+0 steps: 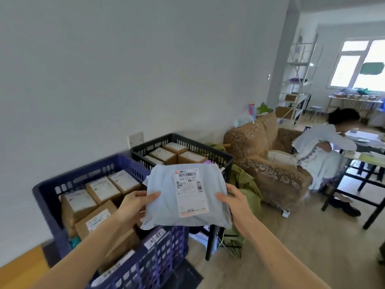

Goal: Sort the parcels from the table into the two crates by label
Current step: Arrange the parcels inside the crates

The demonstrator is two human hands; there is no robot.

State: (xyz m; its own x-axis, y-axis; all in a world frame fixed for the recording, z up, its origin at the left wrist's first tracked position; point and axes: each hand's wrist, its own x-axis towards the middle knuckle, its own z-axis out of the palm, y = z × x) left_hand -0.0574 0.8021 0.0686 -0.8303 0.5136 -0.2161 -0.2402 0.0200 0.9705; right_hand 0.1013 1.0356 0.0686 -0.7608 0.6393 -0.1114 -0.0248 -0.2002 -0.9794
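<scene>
The blue crate (83,174) fills the lower left of the frame, packed with brown cardboard boxes (103,190). The black crate (200,148) stands just behind it toward the centre and also holds boxes. At centre frame the grey-blue soft parcel (166,205) is held in the air over the blue crate's near right corner, with its white label (188,192) facing the camera.

The step in hand looks like reading that label to choose a crate. To do it well, the person should keep the parcel flat and steady with the thumbs off the print. They should decide first, then carry it over the chosen crate and lower it onto the boxes rather than toss it, since a soft bag could slide off.

Both forearms reach up from the bottom of the frame. The left hand (135,203) grips the parcel's left edge and the right hand (233,203) grips its right edge. Each thumb lies on top, and the other fingers go beneath, out of sight.
</scene>
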